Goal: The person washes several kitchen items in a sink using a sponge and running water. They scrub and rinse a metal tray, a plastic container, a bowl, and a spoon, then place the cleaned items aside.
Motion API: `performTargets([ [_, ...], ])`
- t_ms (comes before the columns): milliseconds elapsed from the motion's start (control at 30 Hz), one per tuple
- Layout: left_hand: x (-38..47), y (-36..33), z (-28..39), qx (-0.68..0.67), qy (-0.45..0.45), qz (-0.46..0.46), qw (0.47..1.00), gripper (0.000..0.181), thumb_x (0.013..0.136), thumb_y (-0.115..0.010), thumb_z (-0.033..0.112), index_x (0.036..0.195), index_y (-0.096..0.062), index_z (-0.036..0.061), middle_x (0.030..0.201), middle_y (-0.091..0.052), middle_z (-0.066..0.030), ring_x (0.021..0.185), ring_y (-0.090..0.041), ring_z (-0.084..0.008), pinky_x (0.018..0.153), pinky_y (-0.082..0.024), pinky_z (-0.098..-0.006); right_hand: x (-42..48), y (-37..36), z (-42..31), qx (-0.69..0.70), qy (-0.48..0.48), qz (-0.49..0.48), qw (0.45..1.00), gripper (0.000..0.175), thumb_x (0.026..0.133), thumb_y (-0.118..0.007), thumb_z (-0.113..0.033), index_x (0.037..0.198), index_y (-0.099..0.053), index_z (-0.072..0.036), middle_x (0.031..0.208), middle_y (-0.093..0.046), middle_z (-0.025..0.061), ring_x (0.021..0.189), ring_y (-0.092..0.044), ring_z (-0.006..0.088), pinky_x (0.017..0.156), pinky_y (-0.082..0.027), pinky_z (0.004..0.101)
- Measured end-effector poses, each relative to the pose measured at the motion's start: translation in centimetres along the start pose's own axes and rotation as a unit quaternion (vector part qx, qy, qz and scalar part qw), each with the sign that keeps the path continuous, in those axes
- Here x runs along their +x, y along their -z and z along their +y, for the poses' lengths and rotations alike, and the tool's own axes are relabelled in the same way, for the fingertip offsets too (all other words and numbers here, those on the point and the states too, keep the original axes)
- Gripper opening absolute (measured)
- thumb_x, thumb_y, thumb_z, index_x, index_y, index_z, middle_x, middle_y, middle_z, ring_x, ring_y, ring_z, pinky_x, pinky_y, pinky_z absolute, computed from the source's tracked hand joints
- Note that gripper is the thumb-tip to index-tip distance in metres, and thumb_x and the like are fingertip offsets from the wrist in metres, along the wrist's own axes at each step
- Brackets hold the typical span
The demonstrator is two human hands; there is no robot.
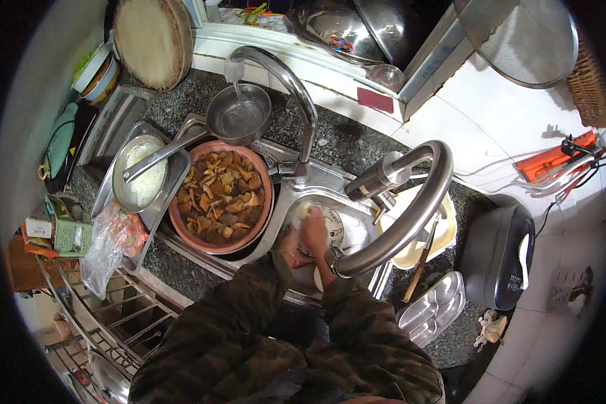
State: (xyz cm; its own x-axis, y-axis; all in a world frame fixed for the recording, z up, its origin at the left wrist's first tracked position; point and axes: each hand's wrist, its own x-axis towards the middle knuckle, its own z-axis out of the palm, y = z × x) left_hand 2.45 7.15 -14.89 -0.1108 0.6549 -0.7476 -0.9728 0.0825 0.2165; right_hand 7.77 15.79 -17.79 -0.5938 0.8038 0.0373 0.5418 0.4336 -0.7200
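Both of my hands are down in the right basin of a metal sink. My right hand is blurred, over a patterned plate and close to a small pale thing I cannot identify. Beside it, lower and to the left, my left hand is at the plate's edge; its grip is unclear. A reddish basin full of soaking brown pieces, perhaps mushrooms, fills the left side. Water runs from the curved faucet into a metal saucepan behind that basin.
A second, thick faucet arches close to my right forearm. At left, a metal tray holds a bowl of white contents and a plastic bag. To the right are a cream tray, a knife, a compartment tray and a black appliance.
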Motion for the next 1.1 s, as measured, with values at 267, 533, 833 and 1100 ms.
performTargets([
  [267,-0.1,-0.2,-0.3,0.201,-0.019,0.075,0.976,0.042,0.093,-0.050,0.029,0.129,-0.040,0.0107,0.116,-0.053,-0.0092,0.102,-0.055,-0.0218,0.087,-0.045,-0.0354,-7.1,2.1,5.2,0.162,-0.012,0.010,0.987,0.031,0.079,-0.056,-0.014,0.107,-0.050,-0.002,0.089,-0.050,0.0225,0.085,-0.051,0.0404,0.074,-0.042,0.0449],
  [533,1.5,-1.8,-0.5,0.613,-0.191,0.128,0.755,0.058,0.090,-0.038,0.049,0.108,-0.049,-0.0046,0.100,-0.057,-0.0318,0.096,-0.053,-0.0474,0.081,-0.042,-0.0480,-0.7,4.3,0.9,-0.035,-0.155,0.036,0.987,0.038,0.083,-0.054,-0.009,0.119,-0.040,-0.004,0.107,-0.047,0.0234,0.091,-0.056,0.0383,0.076,-0.046,0.0450],
  [833,3.0,1.3,2.6,0.517,-0.247,-0.010,0.820,0.051,0.095,-0.034,0.040,0.115,-0.050,-0.0042,0.114,-0.053,-0.0271,0.106,-0.050,-0.0431,0.089,-0.040,-0.0419,-4.3,4.2,-2.9,0.221,0.025,-0.067,0.973,0.037,0.090,-0.050,-0.025,0.120,-0.040,-0.004,0.098,-0.059,0.0123,0.089,-0.057,0.0216,0.078,-0.046,0.0340],
  [1100,-7.7,-2.8,6.7,0.697,-0.179,-0.055,0.692,0.044,0.092,-0.046,0.029,0.124,-0.044,-0.0009,0.112,-0.056,-0.0194,0.101,-0.056,-0.0292,0.084,-0.043,-0.0367,-6.9,12.6,-4.7,-0.243,0.022,-0.172,0.954,0.029,0.076,-0.061,-0.029,0.096,-0.052,-0.010,0.092,-0.058,0.0110,0.078,-0.061,0.0305,0.062,-0.049,0.0456],
])
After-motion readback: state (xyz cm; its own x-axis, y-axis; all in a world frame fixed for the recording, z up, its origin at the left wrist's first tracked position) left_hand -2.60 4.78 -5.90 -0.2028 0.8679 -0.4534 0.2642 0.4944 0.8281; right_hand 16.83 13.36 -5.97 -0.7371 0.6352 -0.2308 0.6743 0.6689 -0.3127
